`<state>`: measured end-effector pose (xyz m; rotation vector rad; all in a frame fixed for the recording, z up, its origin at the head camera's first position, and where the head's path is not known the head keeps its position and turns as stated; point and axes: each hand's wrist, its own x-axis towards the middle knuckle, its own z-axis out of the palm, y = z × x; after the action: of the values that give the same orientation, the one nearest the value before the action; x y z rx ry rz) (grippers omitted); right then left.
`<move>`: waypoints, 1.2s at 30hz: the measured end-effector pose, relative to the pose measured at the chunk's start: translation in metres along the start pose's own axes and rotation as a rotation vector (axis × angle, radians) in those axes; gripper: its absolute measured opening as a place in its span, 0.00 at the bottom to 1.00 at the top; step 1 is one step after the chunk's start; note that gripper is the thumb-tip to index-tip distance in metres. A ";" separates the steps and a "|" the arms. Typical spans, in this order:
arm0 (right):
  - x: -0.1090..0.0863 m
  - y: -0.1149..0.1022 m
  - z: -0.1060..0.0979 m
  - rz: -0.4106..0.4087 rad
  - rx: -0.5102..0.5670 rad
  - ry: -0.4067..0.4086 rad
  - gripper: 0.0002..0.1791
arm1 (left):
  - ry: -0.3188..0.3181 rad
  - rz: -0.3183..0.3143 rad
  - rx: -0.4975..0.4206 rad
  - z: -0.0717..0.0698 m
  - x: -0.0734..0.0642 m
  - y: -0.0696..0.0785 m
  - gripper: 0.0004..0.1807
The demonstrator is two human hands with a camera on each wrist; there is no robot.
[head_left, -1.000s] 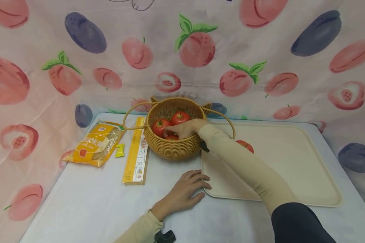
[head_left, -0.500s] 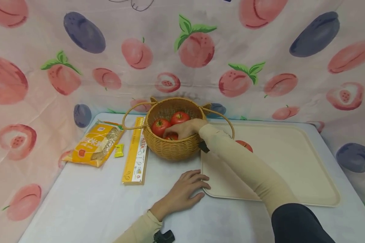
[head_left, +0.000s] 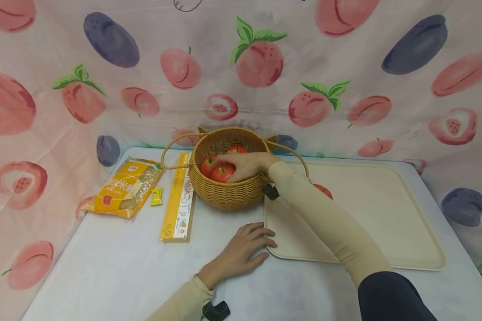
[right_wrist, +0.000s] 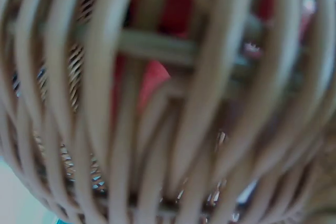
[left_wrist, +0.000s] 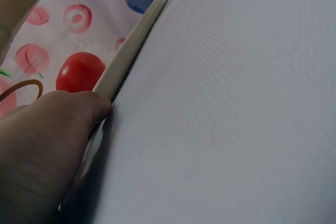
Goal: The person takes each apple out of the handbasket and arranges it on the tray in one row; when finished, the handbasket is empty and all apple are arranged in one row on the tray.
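My right hand (head_left: 249,165) reaches into a round wicker basket (head_left: 230,196) and grips a red apple (head_left: 223,172) near the front rim. Two more apples sit behind it, one at the left (head_left: 206,166) and one further back (head_left: 238,149). My left hand (head_left: 238,252) rests with fingers spread at the near left corner of a beige tray (head_left: 369,214). In the left wrist view its thumb lies by the tray's rim (left_wrist: 128,51). Another apple (head_left: 323,191) lies on the tray, partly behind the right forearm. Basket weave (right_wrist: 105,77) fills most of the right wrist view, hiding the fingers.
Left of the basket lies a yellow and white pasta box (head_left: 177,200). Beside it are a small yellow packet (head_left: 156,196) and a yellow bag of grain (head_left: 124,189). The basket's two loop handles (head_left: 166,154) stick out sideways. A fruit-print cloth (head_left: 261,102) hangs behind the table.
My right hand has raised the front apple, which now shows higher and covers part of the others. The left hand stays in place.
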<state>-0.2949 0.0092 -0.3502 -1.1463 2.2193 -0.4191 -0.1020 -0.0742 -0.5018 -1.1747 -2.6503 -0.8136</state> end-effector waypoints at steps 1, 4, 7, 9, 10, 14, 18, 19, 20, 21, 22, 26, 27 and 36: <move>-0.001 0.000 0.000 -0.002 0.003 0.011 0.34 | -0.002 -0.003 -0.002 0.000 0.000 0.000 0.13; -0.005 0.000 -0.001 -0.025 0.002 0.051 0.33 | -0.001 -0.005 -0.003 -0.001 0.000 0.000 0.13; -0.009 0.002 -0.002 -0.036 0.019 0.089 0.32 | 0.000 -0.002 0.000 -0.001 0.000 0.000 0.13; -0.012 0.003 -0.002 -0.046 0.025 0.120 0.32 | -0.003 -0.005 -0.003 -0.001 0.000 0.000 0.13; -0.013 0.004 -0.002 -0.054 0.030 0.134 0.33 | -0.003 -0.005 -0.003 0.000 0.000 0.000 0.13; -0.019 0.006 -0.001 -0.105 0.013 0.195 0.35 | -0.009 -0.010 -0.003 0.000 0.000 0.000 0.13; -0.027 0.005 0.001 -0.152 0.005 0.248 0.36 | -0.011 -0.012 -0.009 0.000 -0.001 0.000 0.13; -0.029 0.005 0.001 -0.156 0.008 0.264 0.37 | -0.010 -0.010 -0.008 0.000 -0.001 0.000 0.13; -0.031 0.005 0.002 -0.157 0.013 0.283 0.37 | -0.009 -0.007 -0.008 0.000 -0.001 0.000 0.13; -0.033 0.005 0.002 -0.159 0.019 0.301 0.37 | -0.006 -0.003 -0.004 0.000 -0.001 0.000 0.13; -0.035 0.006 0.003 -0.159 0.025 0.318 0.37 | -0.005 -0.002 -0.001 0.000 0.000 0.000 0.13; -0.041 0.010 0.005 -0.177 0.039 0.374 0.37 | 0.001 0.003 0.009 0.000 0.000 0.000 0.13; -0.042 0.011 0.005 -0.185 0.044 0.386 0.36 | -0.001 -0.001 0.008 0.000 0.000 0.000 0.13; -0.055 0.017 0.007 -0.192 0.129 0.462 0.35 | -0.009 -0.013 -0.008 0.000 0.000 0.000 0.13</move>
<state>-0.2765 0.0637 -0.3439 -1.2966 2.4247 -0.9773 -0.1016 -0.0740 -0.5017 -1.1670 -2.6669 -0.8239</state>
